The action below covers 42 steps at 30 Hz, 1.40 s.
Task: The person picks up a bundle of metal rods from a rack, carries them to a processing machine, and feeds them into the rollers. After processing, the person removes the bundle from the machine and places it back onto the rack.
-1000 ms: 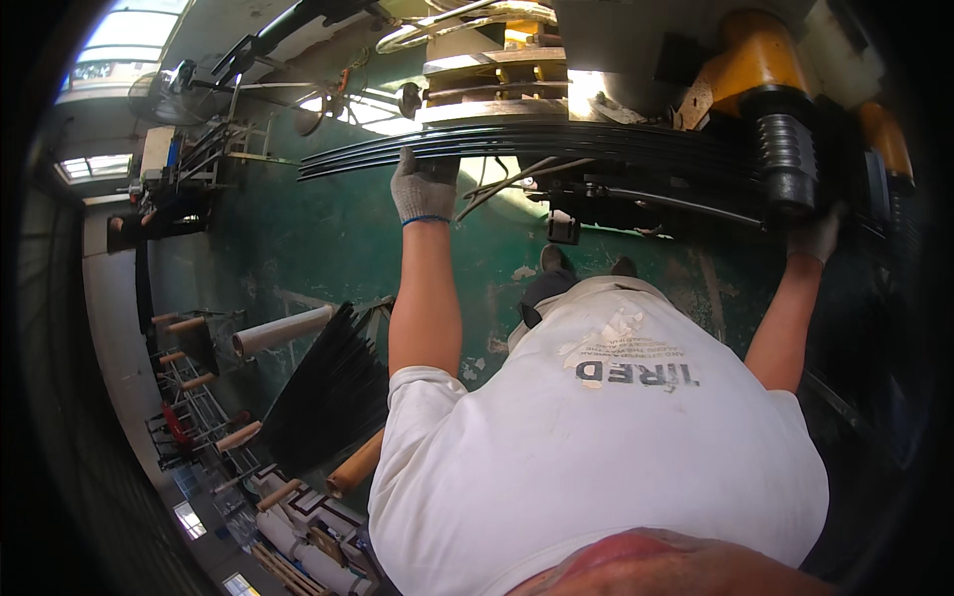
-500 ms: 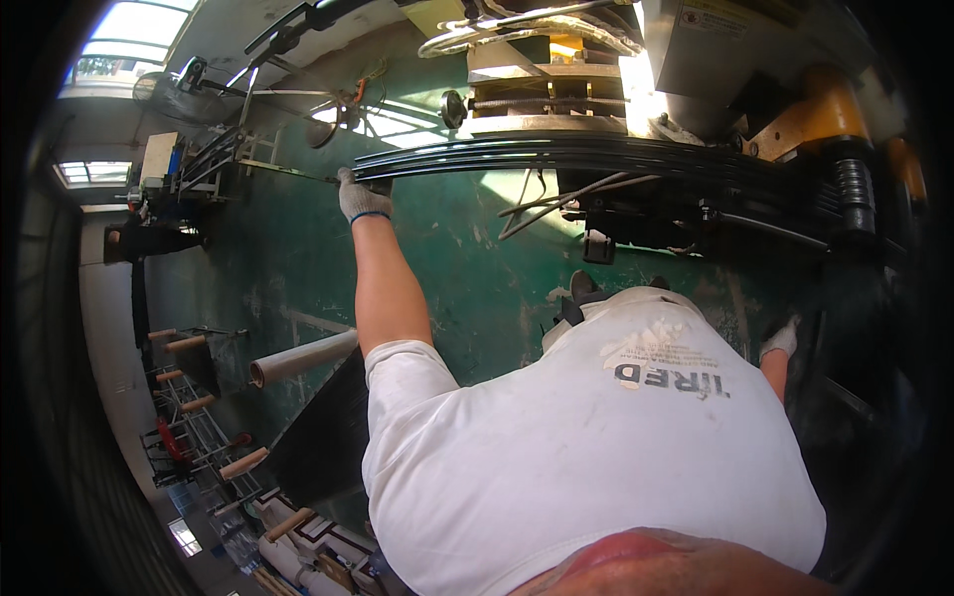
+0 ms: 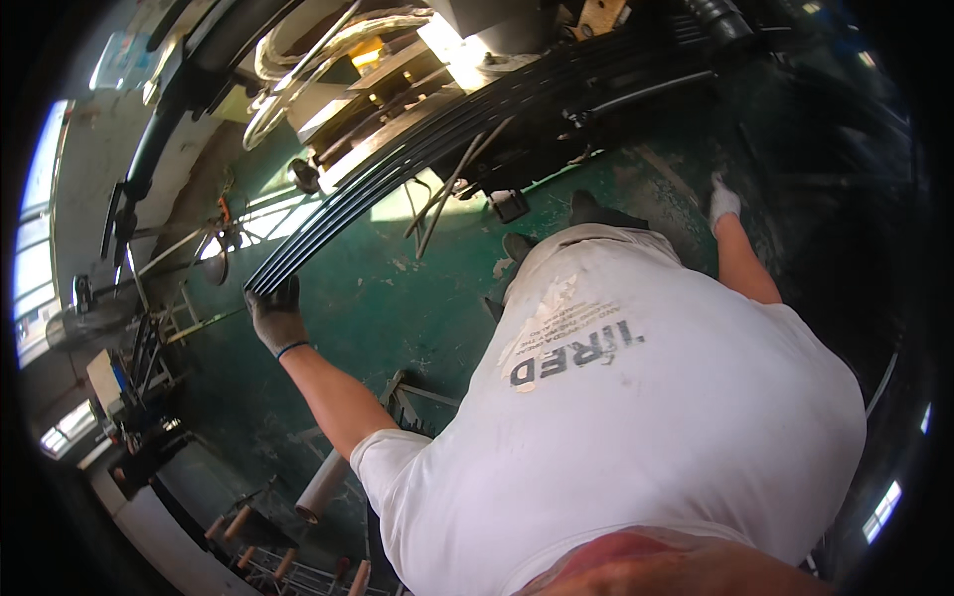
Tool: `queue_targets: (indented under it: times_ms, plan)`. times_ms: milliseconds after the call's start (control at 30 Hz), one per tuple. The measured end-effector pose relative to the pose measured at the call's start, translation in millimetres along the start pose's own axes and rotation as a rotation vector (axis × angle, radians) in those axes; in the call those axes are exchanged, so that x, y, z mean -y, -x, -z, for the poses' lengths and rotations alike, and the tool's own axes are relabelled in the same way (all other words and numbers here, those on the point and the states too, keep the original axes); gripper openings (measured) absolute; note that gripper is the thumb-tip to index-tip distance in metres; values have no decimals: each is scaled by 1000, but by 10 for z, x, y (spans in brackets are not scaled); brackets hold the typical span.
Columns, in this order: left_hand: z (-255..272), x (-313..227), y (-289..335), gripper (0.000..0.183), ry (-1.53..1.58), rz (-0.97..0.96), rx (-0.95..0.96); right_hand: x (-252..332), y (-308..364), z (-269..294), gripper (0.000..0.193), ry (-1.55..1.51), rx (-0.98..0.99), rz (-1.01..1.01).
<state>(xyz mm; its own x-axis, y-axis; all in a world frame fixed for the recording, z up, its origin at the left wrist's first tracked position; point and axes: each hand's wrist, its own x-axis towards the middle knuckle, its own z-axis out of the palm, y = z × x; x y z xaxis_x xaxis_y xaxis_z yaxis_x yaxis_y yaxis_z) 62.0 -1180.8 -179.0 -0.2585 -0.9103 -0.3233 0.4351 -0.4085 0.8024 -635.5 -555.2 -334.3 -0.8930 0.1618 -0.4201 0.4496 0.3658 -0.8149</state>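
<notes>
A bundle of several long, thin black strips (image 3: 343,211) runs from the left up toward the machinery at the upper right. My left hand (image 3: 275,320), in a light knitted glove with a blue cuff, is closed around the strips' left ends, its palm side smudged dark. The strips lie close together side by side; their far ends fade into shadow. Out to my right, my gloved right hand (image 3: 724,202) hangs beside my body over the floor. Its fingers seem stretched out, and nothing shows in it.
A machine with a metal bed (image 3: 402,104) and pale looped hoses (image 3: 268,74) stands beyond the strips. Thin cables (image 3: 452,189) hang near a small black block (image 3: 509,206). A cardboard-coloured roll (image 3: 323,487) and a rack with wooden rollers (image 3: 238,523) stand at the lower left.
My view has turned, so the strips now slant down to the left. My left hand, still on their ends, appears farther left and lower; my right hand appears higher and farther left.
</notes>
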Motion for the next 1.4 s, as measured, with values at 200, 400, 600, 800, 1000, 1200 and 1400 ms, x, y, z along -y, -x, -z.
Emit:
queue_targets:
  times_ms: [200,400,600,800,1000,1200,1400]
  plan:
    - [65,-7,8,58,204,-78,229,630,484,-445,53,226,310,-27]
    - [-604,724,66,67,460,-236,-283,524,-12,-313,53,439,366,25]
    - [-1718,2541,240,58,386,187,-558,153,-1306,-33,56,706,401,105]
    - [-2658,4405,497,45,372,452,162,721,-2083,-234,56,1048,617,74]
    - [-4444,4517,713,42,116,579,13,1418,-2328,-508,51,966,795,347]
    - [-4577,4256,674,37,-524,311,213,1106,-2185,-307,37,919,770,298]
    - [-4267,4174,1093,29,-134,464,126,882,-1533,-36,36,758,620,229]
